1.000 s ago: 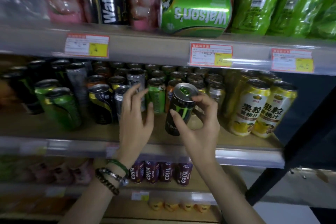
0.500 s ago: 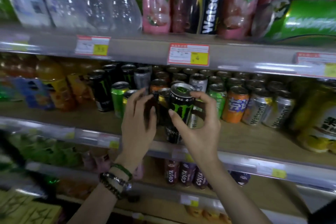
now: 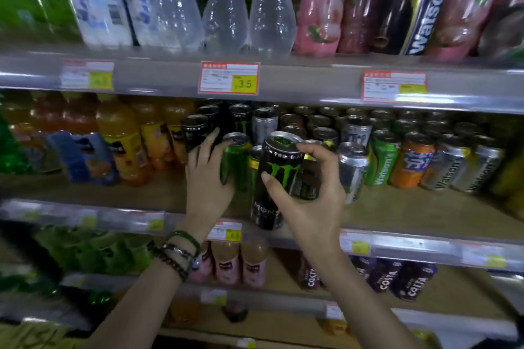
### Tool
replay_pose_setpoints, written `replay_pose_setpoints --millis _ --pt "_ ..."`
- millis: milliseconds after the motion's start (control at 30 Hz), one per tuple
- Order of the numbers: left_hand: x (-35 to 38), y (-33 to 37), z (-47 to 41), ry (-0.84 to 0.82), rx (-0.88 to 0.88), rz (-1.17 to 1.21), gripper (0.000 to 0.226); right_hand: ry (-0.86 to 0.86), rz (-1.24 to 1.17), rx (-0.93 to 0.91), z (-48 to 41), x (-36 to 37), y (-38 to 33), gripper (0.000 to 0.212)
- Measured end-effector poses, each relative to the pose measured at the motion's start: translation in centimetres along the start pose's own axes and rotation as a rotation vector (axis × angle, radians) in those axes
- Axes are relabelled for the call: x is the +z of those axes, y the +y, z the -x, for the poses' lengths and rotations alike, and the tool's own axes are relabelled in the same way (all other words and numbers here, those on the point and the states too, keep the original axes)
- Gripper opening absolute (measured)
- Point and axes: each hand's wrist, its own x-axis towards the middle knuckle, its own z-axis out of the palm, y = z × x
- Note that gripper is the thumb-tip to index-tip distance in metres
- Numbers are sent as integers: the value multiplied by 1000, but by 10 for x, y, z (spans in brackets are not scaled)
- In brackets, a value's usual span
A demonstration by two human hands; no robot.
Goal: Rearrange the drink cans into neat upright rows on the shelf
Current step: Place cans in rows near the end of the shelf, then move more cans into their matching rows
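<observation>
My right hand (image 3: 309, 195) grips a tall black Monster can (image 3: 276, 178), held upright with a slight tilt above the front edge of the middle shelf (image 3: 411, 215). My left hand (image 3: 208, 178) is wrapped around a green can (image 3: 236, 163) that stands on the shelf just left of the black one. Behind them stand more black Monster cans (image 3: 195, 133), a silver can (image 3: 263, 123) and several rows of small cans. To the right are a green Watson's can (image 3: 381, 161), an orange can (image 3: 411, 163) and silver Watson's cans (image 3: 450, 168).
Orange juice bottles (image 3: 122, 144) fill the shelf's left part. Clear and pink bottles (image 3: 246, 0) crowd the shelf above, behind price tags (image 3: 229, 78). Costa bottles (image 3: 397, 280) and pink bottles (image 3: 241, 266) stand below. Bare wood shows at the shelf front on the right.
The view has swung left along the shelf. My left hand went from hovering open to closing on the green can. My right hand has kept hold of the black Monster can.
</observation>
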Motion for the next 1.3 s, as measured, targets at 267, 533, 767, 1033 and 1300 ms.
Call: replay_pose_setpoints --millis 267,533,767,1033,1300 --pt "-7 -27 -1 -51 137 126 54 51 76 32 14 31 -13 55" --pt "-31 -52 18 286 21 489 58 -26 152 66 8 60 -10 48" --pt "-46 -79 7 275 -99 499 61 -229 493 39 -30 100 3 47" --pt "-41 -90 7 236 -86 509 61 -229 850 -24 -47 114 29 46" --pt "-37 -87 6 217 -64 537 63 -438 1197 -41 -59 101 23 82"
